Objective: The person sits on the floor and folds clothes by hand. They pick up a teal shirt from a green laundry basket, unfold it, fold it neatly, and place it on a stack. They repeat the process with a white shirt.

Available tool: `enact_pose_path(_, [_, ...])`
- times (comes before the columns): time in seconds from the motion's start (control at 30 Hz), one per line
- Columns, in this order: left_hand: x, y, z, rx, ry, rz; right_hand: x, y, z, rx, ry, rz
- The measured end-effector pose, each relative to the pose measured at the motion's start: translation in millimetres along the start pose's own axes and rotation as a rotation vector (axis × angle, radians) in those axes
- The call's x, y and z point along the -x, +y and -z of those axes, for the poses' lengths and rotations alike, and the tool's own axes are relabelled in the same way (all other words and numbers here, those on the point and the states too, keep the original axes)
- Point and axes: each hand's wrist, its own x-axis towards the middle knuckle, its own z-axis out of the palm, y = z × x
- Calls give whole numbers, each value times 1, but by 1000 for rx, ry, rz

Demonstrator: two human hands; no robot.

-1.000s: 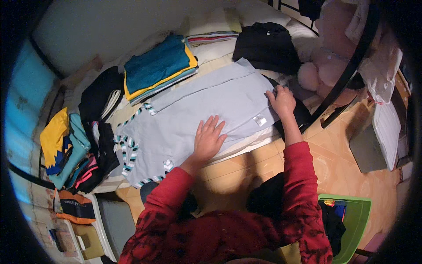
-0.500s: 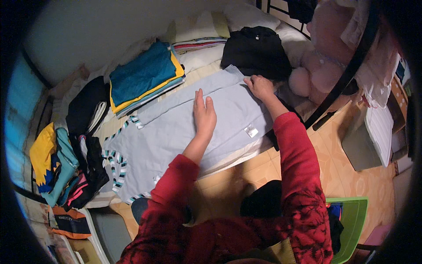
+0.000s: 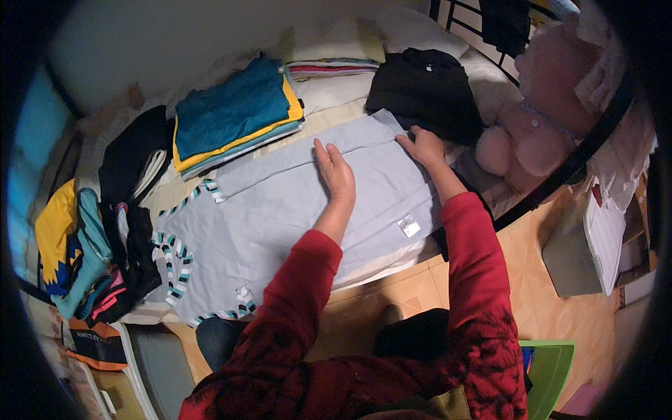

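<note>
A light grey garment (image 3: 280, 224) with striped teal, black and white trim lies spread across the bed. Its far side is folded over in a long strip, and a white label (image 3: 408, 225) shows near its right end. Over its middle, my left hand (image 3: 337, 175) is open, fingers stretched and palm turned inward beside the folded edge. At the strip's right-hand corner, my right hand (image 3: 427, 148) has thumb and fingers closed on the cloth; the fingertips are partly hidden.
Behind the garment sit a teal and yellow folded stack (image 3: 234, 115), another folded pile (image 3: 332, 68) and black folded clothing (image 3: 423, 87). More clothes (image 3: 91, 238) lie left. A pink plush toy (image 3: 525, 140) is beside the black bed rail (image 3: 560, 175). A green bin (image 3: 553, 371) stands at lower right.
The whole view has shifted slightly. My left hand still hovers upright at the folded strip, and my right stays at the strip's corner. The garment's fold looks the same.
</note>
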Motion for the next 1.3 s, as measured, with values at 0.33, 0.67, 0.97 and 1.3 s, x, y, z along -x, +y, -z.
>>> enact_pose_path(0.33, [2, 42, -16, 278, -3, 165, -3, -1, -2, -21, 28, 21])
enact_pose_path(0.67, [-3, -13, -9, 403, 139, 204, -6, -4, -3, -33, 35, 14])
enact_pose_path(0.97, [-5, -18, -3, 572, 127, 250, -14, -16, 7, -303, 1, 32])
enact_pose_path(1.3, [-22, -42, 10, 1369, 26, 606, 55, -177, 9, -144, 78, 331])
